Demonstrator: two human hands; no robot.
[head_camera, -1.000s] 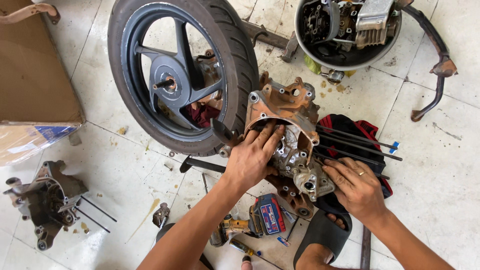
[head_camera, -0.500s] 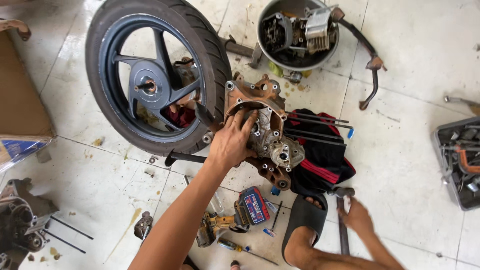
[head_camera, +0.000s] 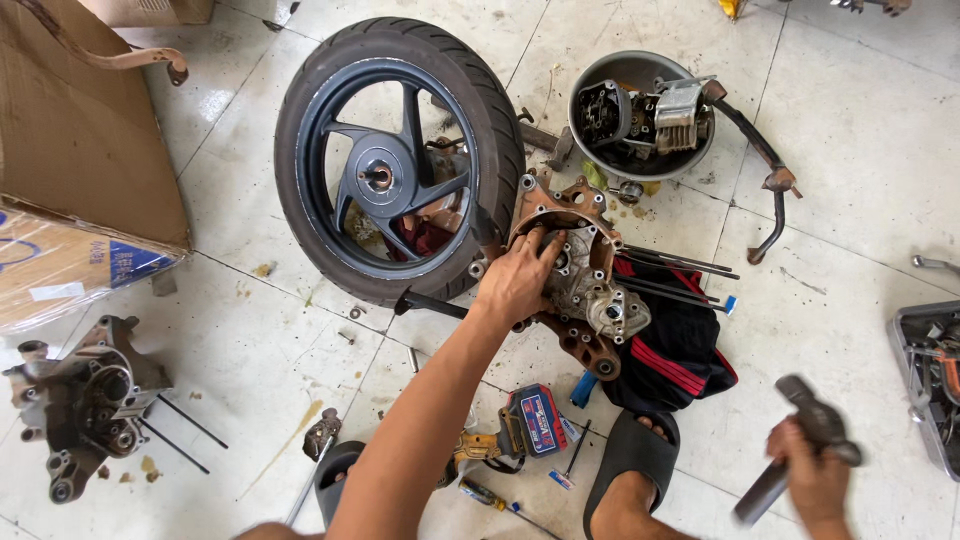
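The left hand (head_camera: 517, 283) is laid palm-down on the rusty engine crankcase (head_camera: 580, 285), its fingers spread and curled over the rim of the casing's round opening, as it was a moment earlier. The right hand (head_camera: 815, 475) has been drawn away from the crankcase since a second ago and is now seen low at the right, clenched around the handle of a hammer (head_camera: 800, 440), whose dark head is raised above the fist; the tool is blurred. The crankcase lies on the tiled floor (head_camera: 860, 170), resting partly on a black and red cloth (head_camera: 680, 350), with long studs (head_camera: 680, 265) sticking out to the right. Just to its left a black wheel with tyre (head_camera: 395, 160) lies flat, touching the casing. Above, a grey metal bowl (head_camera: 640, 115) holds engine parts. Near the forearm a power tool with a red and blue battery (head_camera: 530, 425) is seen, and a black sandal (head_camera: 625, 465) is worn on one foot. A second crankcase (head_camera: 85, 400) lies far left, below a cardboard box (head_camera: 80, 170).
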